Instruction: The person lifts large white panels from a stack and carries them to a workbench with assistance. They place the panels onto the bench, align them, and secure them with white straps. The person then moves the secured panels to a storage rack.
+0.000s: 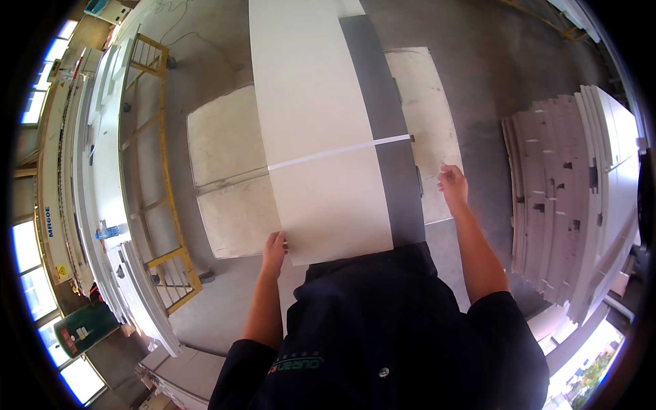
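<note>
A long white panel (318, 116) stretches away in front of me, its near end close to my body. Along its right side a dark grey panel (386, 123) shows, partly covered by the white one. A narrow white strip (328, 154) runs crosswise over both panels. My left hand (275, 253) is at the white panel's left edge near its near corner, fingers closed on that edge. Out to the right, my right hand (454, 187) hangs apart from the panels, its fingers loosely bent and apart, holding nothing visible.
Pale boards (229, 147) extend beneath the panels on both sides. A yellow-framed cart (164, 137) stands at the left beside white panels (106, 171) with a plastic bottle (108, 233) on them. At the right rises a stack of panels (550, 191). A green bin (85, 329) stands lower left.
</note>
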`<state>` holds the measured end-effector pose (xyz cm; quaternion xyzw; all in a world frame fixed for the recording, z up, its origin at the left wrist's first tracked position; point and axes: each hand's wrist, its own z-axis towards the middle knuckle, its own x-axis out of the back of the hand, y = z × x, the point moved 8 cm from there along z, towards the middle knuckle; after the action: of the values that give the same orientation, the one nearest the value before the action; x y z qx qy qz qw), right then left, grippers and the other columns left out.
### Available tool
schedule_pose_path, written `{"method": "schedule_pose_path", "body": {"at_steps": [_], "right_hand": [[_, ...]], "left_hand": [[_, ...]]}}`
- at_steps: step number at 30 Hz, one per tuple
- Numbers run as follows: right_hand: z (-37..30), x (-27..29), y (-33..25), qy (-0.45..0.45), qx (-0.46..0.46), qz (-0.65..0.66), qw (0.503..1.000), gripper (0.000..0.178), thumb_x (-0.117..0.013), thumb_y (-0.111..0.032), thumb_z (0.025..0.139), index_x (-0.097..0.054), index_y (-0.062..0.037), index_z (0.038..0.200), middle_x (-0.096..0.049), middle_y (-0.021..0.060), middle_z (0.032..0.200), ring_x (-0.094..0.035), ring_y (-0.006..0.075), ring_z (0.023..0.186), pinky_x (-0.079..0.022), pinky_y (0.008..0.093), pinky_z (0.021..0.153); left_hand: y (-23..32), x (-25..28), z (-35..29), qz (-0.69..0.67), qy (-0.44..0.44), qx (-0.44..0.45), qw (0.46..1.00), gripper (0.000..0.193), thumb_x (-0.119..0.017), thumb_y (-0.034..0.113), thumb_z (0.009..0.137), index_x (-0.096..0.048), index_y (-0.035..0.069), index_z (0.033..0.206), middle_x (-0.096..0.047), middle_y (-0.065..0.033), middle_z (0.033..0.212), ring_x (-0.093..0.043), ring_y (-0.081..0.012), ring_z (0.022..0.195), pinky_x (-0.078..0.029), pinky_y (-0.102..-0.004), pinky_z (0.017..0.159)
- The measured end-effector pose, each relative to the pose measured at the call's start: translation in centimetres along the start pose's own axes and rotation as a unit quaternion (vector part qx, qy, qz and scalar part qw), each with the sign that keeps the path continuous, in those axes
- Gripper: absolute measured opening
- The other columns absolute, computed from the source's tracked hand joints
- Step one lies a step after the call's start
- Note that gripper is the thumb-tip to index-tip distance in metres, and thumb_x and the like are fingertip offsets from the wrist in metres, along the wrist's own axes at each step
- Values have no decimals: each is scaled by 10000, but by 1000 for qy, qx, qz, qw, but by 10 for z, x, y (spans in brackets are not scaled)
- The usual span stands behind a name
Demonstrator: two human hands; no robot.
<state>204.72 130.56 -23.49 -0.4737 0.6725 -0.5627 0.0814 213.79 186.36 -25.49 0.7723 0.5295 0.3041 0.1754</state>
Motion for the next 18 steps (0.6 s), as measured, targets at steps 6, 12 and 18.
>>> {"method": "schedule_pose_path", "body": {"at_steps": [6, 12, 18], "right_hand": [[-55, -10, 51, -31, -68, 13, 997, 158, -544, -164, 900, -608, -59, 1000, -636, 54, 813, -606, 134, 685, -483, 269, 571], [-99, -32, 88, -70, -144, -36, 986, 259, -558, -284, 918, -610, -37, 977, -643, 71, 859, -609, 154, 782, -479, 308, 665], [-114, -28, 79, -31, -129, -106, 985, 441, -598, -423, 872, -601, 1, 993, -661, 176, 943, -623, 310, 931, -470, 384, 816]], "left_hand": [[-3, 0, 3, 31, -13, -10, 999, 408, -488, 378, 956, -575, 17, 1126, -628, -91, 965, -602, -180, 841, -481, -319, 756], [-10, 2, 8, 36, 10, -23, 999, 380, -537, 365, 943, -617, 5, 1034, -593, -41, 821, -530, -118, 730, -453, -287, 666], [-24, 2, 9, 37, 12, -30, 999, 405, -544, 378, 940, -626, -10, 1022, -604, -45, 800, -542, -125, 715, -458, -289, 651]]}}
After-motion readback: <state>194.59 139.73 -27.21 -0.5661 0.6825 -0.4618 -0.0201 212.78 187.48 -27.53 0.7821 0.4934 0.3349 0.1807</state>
